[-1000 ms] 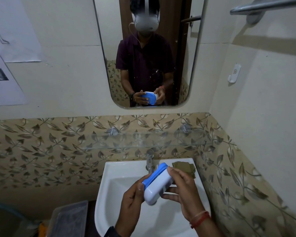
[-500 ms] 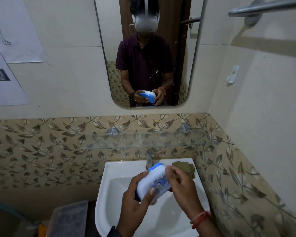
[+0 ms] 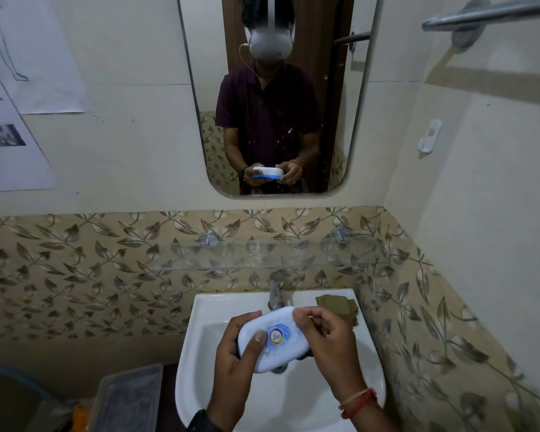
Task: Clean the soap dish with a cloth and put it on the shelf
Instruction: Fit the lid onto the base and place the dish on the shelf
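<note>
Both hands over sink (image 3: 200, 353). Left hand (image 3: 234, 353) fingers curled round dish (image 3: 272, 341) near end, thumb on lid; right hand (image 3: 328, 341) fingers pinch far end. Dish shut, lid up, above basin. Cloth (image 3: 337, 307) on sink rim beyond dish, untouched: free right hand, fetch it, wipe with left gripping firmly. Shelf (image 3: 262, 254) above sink, bare.

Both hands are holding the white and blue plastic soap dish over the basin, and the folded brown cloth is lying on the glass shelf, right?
Not quite. Both hands, left hand and right hand, do hold the white and blue plastic soap dish over the white basin, but the head view shows the folded brown cloth lying on the basin's back right corner, not on the glass shelf.
</note>
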Available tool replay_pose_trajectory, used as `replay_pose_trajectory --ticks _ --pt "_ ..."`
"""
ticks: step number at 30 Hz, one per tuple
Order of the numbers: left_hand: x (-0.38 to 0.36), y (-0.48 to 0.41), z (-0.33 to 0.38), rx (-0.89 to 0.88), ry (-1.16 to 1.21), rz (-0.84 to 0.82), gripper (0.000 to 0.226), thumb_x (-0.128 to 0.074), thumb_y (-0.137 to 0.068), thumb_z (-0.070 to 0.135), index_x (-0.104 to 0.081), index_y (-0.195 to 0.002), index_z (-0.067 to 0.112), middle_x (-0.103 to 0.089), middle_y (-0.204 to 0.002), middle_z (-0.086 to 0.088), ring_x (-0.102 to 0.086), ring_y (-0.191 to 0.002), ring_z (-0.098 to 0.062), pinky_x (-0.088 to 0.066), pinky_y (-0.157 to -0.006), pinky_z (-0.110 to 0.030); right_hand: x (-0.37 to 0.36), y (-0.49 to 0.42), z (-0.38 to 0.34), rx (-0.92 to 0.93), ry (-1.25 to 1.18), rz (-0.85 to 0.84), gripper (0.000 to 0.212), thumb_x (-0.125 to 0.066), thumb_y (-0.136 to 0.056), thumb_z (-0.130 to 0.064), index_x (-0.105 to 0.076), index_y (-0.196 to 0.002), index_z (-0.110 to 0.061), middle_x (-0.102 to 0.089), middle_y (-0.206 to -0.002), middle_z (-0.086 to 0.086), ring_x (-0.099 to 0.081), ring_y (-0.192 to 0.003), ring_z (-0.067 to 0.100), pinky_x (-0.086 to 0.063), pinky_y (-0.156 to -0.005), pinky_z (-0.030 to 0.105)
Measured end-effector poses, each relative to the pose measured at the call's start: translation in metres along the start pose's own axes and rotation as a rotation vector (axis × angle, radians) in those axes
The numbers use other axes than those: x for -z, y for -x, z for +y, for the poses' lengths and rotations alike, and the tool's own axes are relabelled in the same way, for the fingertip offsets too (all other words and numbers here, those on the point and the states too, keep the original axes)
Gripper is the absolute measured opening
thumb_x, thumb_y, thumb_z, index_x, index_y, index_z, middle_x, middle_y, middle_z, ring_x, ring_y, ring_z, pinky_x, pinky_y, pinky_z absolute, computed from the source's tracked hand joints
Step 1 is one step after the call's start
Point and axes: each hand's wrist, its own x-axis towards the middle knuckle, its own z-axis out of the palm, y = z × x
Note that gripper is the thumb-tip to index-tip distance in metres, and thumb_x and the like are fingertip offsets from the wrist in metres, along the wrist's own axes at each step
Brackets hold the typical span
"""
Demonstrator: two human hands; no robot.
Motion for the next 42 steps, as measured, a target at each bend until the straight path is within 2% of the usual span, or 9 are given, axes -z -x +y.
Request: replay_pose_trajectory --ticks 8,12,17,23,27,30,34,37,42 --pt "0.001 -0.016 -0.005 0.229 0.104 0.01 0.019 -0.07 -0.094 0.026 -0.072 -0.11 0.035 -0.078 -0.108 -0.001 -0.075 -0.1 -0.023 -0.063 -0.075 -0.044 -0.001 0.006 0.015 -0.118 -0.097 -0.025 0.018 -0.081 -0.083 -0.02 -0.074 -0.1 -0.024 -0.079 -0.092 0.004 -0.078 -0.084 0.021 -0.064 -0.073 0.055" --pt "-0.003 -0.024 -0.008 0.297 0.1 0.064 0.028 -0.069 -0.093 0.037 -0.063 -0.12 0.035 -0.072 -0.116 -0.004 -0.074 -0.102 -0.024 -0.063 -0.073 -0.042 -0.002 0.009 0.022 -0.142 -0.142 0.009 0.026 -0.082 -0.083 -0.015 -0.075 -0.106 -0.023 -0.079 -0.103 0.005 -0.077 -0.089 0.021 -0.064 -0.079 0.05" --pt "-0.01 -0.03 -0.014 0.184 -0.054 0.129 0.043 -0.074 -0.082 0.055 -0.064 -0.117 0.031 -0.069 -0.124 0.001 -0.071 -0.104 -0.018 -0.06 -0.09 -0.047 -0.001 -0.004 0.018 -0.149 -0.256 0.153 0.028 -0.082 -0.083 -0.013 -0.071 -0.108 -0.021 -0.076 -0.105 0.004 -0.076 -0.086 0.015 -0.062 -0.066 0.034" --pt "-0.014 -0.064 0.0 0.062 -0.196 0.015 0.035 -0.079 -0.087 0.025 -0.07 -0.121 0.023 -0.075 -0.117 0.002 -0.073 -0.101 -0.011 -0.057 -0.074 -0.019 -0.002 -0.044 -0.004 -0.064 -0.229 0.14 0.018 -0.077 -0.087 -0.009 -0.069 -0.098 -0.022 -0.077 -0.107 0.011 -0.075 -0.09 0.014 -0.062 -0.073 0.033" --pt "-0.016 -0.105 0.018 -0.055 -0.366 -0.075 0.044 -0.082 -0.084 0.015 -0.068 -0.126 0.016 -0.076 -0.115 0.003 -0.074 -0.098 -0.006 -0.061 -0.08 -0.023 -0.005 -0.078 -0.023 0.022 -0.049 -0.038 0.042 -0.082 -0.081 -0.003 -0.066 -0.115 -0.022 -0.075 -0.109 0.0 -0.073 -0.09 0.0 -0.059 -0.073 0.017" --pt "-0.016 -0.141 0.026 -0.11 -0.502 -0.093 0.042 -0.082 -0.083 0.021 -0.069 -0.123 0.016 -0.077 -0.113 0.0 -0.073 -0.102 -0.014 -0.062 -0.087 -0.033 -0.009 -0.107 -0.029 0.067 0.141 -0.02 0.06 -0.086 -0.076 -0.005 -0.063 -0.131 -0.013 -0.073 -0.117 0.001 -0.071 -0.103 0.01 -0.06 -0.085 0.024" --pt "-0.018 -0.18 0.028 -0.21 -0.744 -0.13 0.048 -0.08 -0.082 0.04 -0.072 -0.123 0.015 -0.077 -0.115 0.001 -0.071 -0.105 -0.014 -0.053 -0.087 -0.027 -0.014 -0.138 -0.034 0.083 0.345 0.03 0.058 -0.088 -0.075 -0.018 -0.068 -0.129 -0.018 -0.072 -0.115 -0.004 -0.066 -0.109 0.014 -0.057 -0.095 0.034" --pt "-0.02 -0.201 0.016 -0.218 -0.898 -0.116 0.059 -0.062 -0.078 0.065 -0.071 -0.121 0.026 -0.079 -0.111 0.004 -0.07 -0.11 -0.024 -0.051 -0.096 -0.044 -0.02 -0.165 -0.029 0.065 0.485 0.041 0.06 -0.09 -0.07 -0.029 -0.07 -0.126 -0.023 -0.075 -0.12 -0.001 -0.065 -0.116 0.022 -0.054 -0.101 0.045" --pt "-0.027 -0.217 0.0 -0.134 -1.037 -0.048 0.045 -0.069 -0.089 0.047 -0.064 -0.131 0.03 -0.073 -0.123 0.001 -0.039 -0.137 -0.032 -0.029 -0.104 -0.044 -0.026 -0.202 -0.021 0.086 0.661 0.028 0.061 -0.09 -0.066 -0.04 -0.07 -0.122 -0.028 -0.076 -0.115 -0.005 -0.061 -0.116 0.021 -0.042 -0.105 0.051"
